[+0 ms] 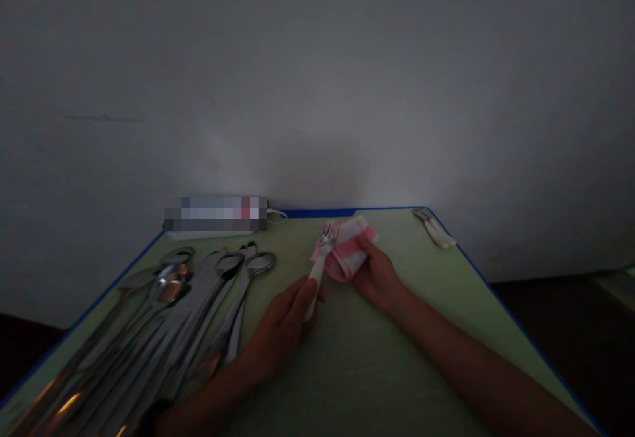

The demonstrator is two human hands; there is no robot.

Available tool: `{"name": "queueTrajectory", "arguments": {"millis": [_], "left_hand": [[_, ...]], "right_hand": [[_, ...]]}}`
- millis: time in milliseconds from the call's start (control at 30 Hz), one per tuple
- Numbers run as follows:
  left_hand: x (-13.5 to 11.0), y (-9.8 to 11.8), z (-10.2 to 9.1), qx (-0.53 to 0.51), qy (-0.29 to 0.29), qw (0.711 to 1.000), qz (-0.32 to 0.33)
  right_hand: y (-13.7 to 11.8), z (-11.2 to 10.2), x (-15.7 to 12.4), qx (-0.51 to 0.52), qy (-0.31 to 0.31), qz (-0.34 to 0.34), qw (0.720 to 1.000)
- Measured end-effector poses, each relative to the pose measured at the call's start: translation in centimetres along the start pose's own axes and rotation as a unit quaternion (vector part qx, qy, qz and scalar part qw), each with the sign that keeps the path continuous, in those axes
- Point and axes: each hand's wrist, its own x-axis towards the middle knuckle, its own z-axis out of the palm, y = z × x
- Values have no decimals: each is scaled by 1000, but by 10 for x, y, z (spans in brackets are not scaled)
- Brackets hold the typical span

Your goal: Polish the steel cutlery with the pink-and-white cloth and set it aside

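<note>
The person's left hand is closed around the white handle of a small fork, its metal tines pointing away and touching a pink-and-white cloth. The right hand grips that cloth, folded, just beside the fork's head, above the middle of the green surface (blue-edged, dimly lit). To the left lies a crowded spread of metal spoons. Near the far right corner rest two white-handled utensils, well apart from both hands.
</note>
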Motion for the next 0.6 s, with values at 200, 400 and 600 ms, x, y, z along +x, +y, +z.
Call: {"name": "queueTrajectory", "arguments": {"millis": [200,400,600], "left_hand": [[1,0,0,6,34,999,22],[0,4,3,-29,42,998,26],[-1,1,1,-18,44,998,37]], "right_hand": [[-7,1,-6,6,-81,89,993],[-5,-2,-4,2,-58,74,996],[-4,-3,0,3,-54,45,998]]}}
